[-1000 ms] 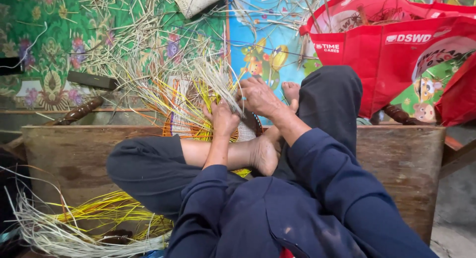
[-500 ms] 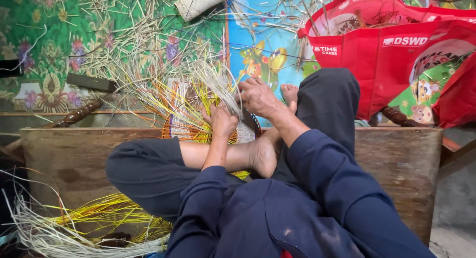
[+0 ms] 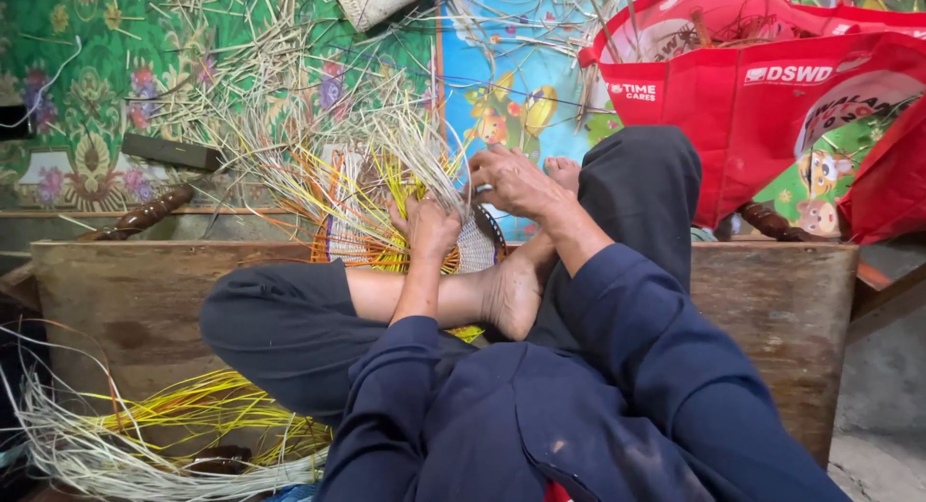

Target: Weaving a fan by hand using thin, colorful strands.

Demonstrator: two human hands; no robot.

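- The left hand (image 3: pixel 431 227) presses a half-woven round mat (image 3: pixel 405 237) against the knees, its grip closed on the rim to steady it.
- The right hand (image 3: pixel 516 182) pinches loose straw strands (image 3: pixel 424 155) fanning upward, keeping them taut.
- Spare yellow strands (image 3: pixel 193 415) lie beside the wooden surface (image 3: pixel 772 299).

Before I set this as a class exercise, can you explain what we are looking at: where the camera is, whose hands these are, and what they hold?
One camera sits on the person's head and looks down, so the dark blue sleeves and crossed legs belong to the wearer. The left hand presses on a round, half-woven mat of pale and yellow straw. The right hand grips loose pale strands at its edge. The person sits on a worn wooden platform. A bundle of yellow and pale straw strips lies at lower left. Behind are a patterned green cloth and a red shopping bag.
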